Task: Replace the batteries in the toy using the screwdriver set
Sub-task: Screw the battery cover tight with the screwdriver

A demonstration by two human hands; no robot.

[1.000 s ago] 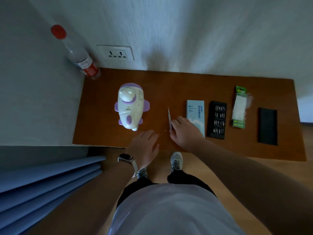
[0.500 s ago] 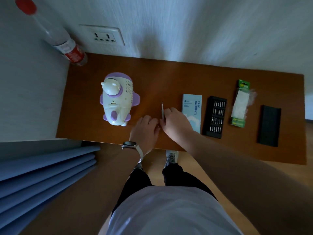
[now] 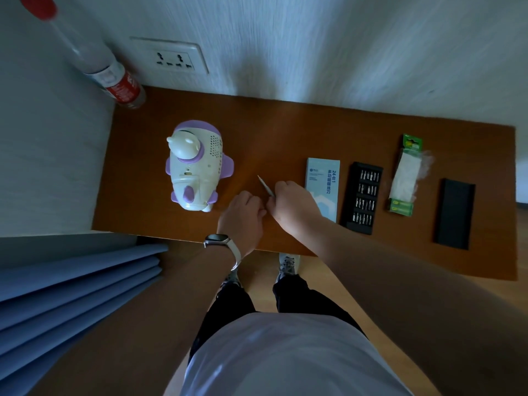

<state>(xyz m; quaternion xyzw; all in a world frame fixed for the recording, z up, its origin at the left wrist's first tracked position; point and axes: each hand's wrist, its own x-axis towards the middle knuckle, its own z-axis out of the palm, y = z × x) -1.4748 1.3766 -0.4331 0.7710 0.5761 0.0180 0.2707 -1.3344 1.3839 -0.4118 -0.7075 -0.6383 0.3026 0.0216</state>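
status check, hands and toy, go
Right hand grips slim silver screwdriver. Left hand against it, hold unclear. White-and-purple plastic toy stands untouched, nothing in the way.

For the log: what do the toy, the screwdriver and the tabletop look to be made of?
The toy looks like moulded plastic: glossy white and purple shell, perforated grille. The screwdriver seems metal: slim, pale grey. The tabletop looks wood or veneer: brown, smooth.

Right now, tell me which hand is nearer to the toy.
Left. The left hand lies just to the right of the toy, near its base. The right hand is farther right, past the left one, gripping the screwdriver.
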